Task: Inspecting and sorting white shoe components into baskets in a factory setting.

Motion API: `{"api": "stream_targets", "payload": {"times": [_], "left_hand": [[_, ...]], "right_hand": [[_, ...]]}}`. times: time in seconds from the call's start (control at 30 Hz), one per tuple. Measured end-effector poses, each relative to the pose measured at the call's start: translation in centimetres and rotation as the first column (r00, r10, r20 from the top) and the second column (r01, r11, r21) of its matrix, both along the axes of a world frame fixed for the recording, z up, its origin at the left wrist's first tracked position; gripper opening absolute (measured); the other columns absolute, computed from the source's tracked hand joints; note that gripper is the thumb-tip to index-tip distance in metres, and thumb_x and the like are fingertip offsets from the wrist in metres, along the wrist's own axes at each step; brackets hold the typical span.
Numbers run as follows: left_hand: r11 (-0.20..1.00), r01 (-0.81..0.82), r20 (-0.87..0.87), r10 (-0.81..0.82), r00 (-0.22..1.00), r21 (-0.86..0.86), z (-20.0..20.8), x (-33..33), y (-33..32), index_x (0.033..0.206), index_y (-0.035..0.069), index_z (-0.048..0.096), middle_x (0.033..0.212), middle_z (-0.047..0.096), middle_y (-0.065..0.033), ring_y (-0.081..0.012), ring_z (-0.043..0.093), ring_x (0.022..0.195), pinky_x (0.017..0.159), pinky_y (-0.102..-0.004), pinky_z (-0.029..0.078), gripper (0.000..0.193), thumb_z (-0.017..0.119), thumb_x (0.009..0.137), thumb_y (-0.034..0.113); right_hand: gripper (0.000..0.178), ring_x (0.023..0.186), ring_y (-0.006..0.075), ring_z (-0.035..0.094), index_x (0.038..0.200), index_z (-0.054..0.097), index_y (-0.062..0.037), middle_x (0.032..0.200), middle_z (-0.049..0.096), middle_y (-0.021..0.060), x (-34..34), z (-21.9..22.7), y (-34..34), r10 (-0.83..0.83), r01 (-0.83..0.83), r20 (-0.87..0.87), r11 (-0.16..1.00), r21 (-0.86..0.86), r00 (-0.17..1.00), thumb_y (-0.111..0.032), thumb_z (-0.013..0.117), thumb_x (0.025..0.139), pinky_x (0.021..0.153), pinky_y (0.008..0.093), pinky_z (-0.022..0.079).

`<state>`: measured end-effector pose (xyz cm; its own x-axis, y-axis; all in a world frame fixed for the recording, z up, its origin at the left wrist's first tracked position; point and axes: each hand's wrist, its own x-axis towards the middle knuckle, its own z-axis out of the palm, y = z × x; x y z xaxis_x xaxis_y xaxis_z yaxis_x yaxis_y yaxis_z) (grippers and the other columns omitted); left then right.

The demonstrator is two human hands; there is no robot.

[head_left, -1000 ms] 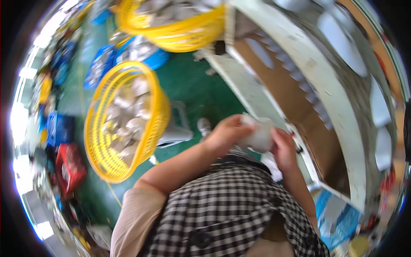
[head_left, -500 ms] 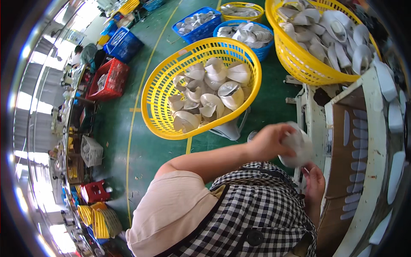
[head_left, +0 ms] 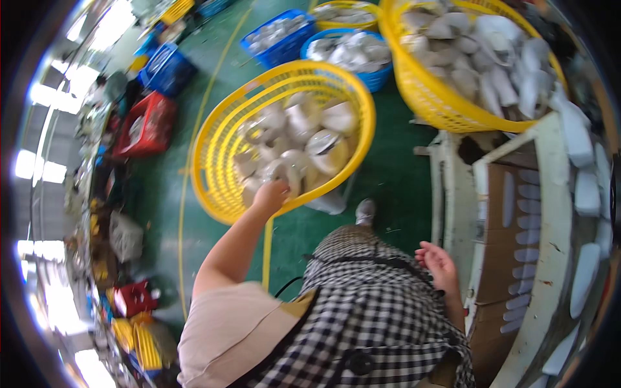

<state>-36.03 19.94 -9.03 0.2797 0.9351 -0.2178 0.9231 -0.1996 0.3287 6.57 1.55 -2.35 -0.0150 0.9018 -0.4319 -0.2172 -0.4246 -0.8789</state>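
Note:
My left hand (head_left: 273,195) reaches over the near rim of a yellow slatted basket (head_left: 210,139). Its fingers are closed on a white curved shoe upper (head_left: 279,172), blurred by motion, among the other uppers. Several more white shoe uppers (head_left: 325,147) lie heaped loosely in the basket. My right hand (head_left: 440,264) hangs in front of the checked apron, beside the pale frame of the rack. It is empty, with the fingers slightly curled and apart.
A bigger yellow basket (head_left: 424,97) heaped with pale pieces stands at the upper right. Below it, a pale frame (head_left: 550,239) surrounds brown cardboard (head_left: 498,258) with white sole-shaped pieces. Blue baskets (head_left: 378,79) are farther off. A red crate (head_left: 152,126) stands on the left.
My left hand has swung left from the rack side to the basket, carrying a white upper. My right hand has come away from that upper and is empty. The view has shifted slightly.

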Motion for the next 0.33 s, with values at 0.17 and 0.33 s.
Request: {"api": "stream_targets", "payload": {"times": [0.17,0.33], "left_hand": [[0.990,-0.128,-0.433,0.089,0.897,-0.062,7.9,5.7,2.1,0.089,0.011,0.062,0.087,0.062,-0.0133,-0.0289,0.060,0.085,0.072,-0.0389,0.047,0.019,0.060,0.076,0.025],[0.976,0.154,0.283,-0.193,0.939,0.154,16.7,16.1,8.3,0.101,0.010,0.058,0.095,0.061,-0.0129,-0.0298,0.058,0.088,0.077,-0.0392,0.045,0.030,0.059,0.077,0.028]], "right_hand": [[0.030,0.092,0.0126,0.054,0.114,0.050,0.0012,0.100,0.058,0.0087,-0.4,1.6,1.9,-0.003,0.003,0.008,0.997,-0.083,1.000,-0.017,0.049,0.090,0.083,0.0238,0.043],[0.032,0.091,0.0128,0.054,0.115,0.050,0.0004,0.099,0.058,0.0074,-0.1,3.2,5.3,-0.007,0.006,0.053,1.000,0.028,0.999,-0.019,0.050,0.089,0.083,0.0248,0.042]]}}
